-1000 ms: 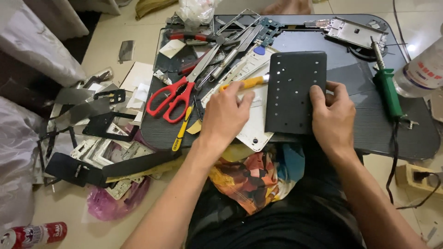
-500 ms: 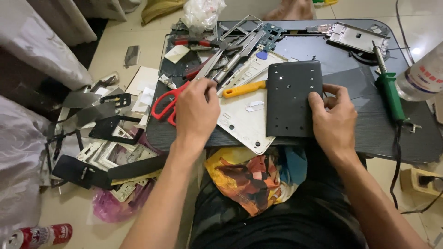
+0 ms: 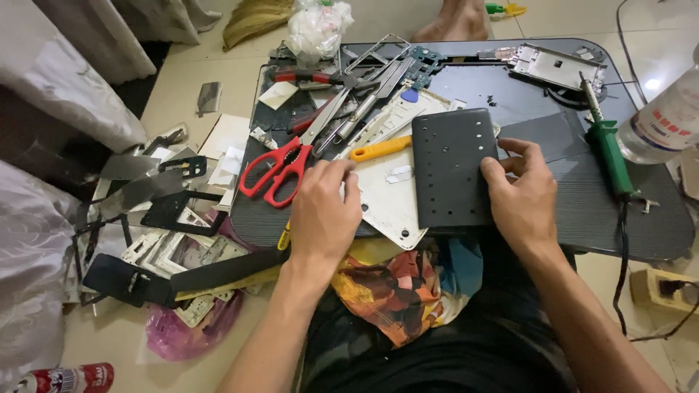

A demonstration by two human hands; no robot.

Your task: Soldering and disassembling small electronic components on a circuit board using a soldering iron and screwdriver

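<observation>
My right hand [image 3: 520,193] has its fingers [image 3: 510,148] curled against the right edge of a dark grey rectangular plate with small drilled holes [image 3: 450,167], thumb pressed on its face, so the fingers are clamped on that plate. The plate lies flat near the front edge of the dark ribbed table [image 3: 582,211], overlapping a white flat panel with holes [image 3: 389,200].

My left hand [image 3: 324,211] rests palm down on the table, fingers [image 3: 342,175] loosely together and bent, their tips touching the white panel's left part; I cannot tell whether they pinch anything. Just beyond those fingertips lies an orange-handled tool [image 3: 378,148], touching the plate's left edge.

To the left of my left hand sit red-handled scissors [image 3: 280,169], blades pointing up toward a pile of metal tweezers and frames [image 3: 378,80]. Right of the plate lies a green-handled soldering iron [image 3: 608,149], and a clear plastic bottle [image 3: 666,120] stands at the table's far right.

On the floor to the left lie scattered dark and white phone frames [image 3: 167,218] and a red can [image 3: 62,378].
</observation>
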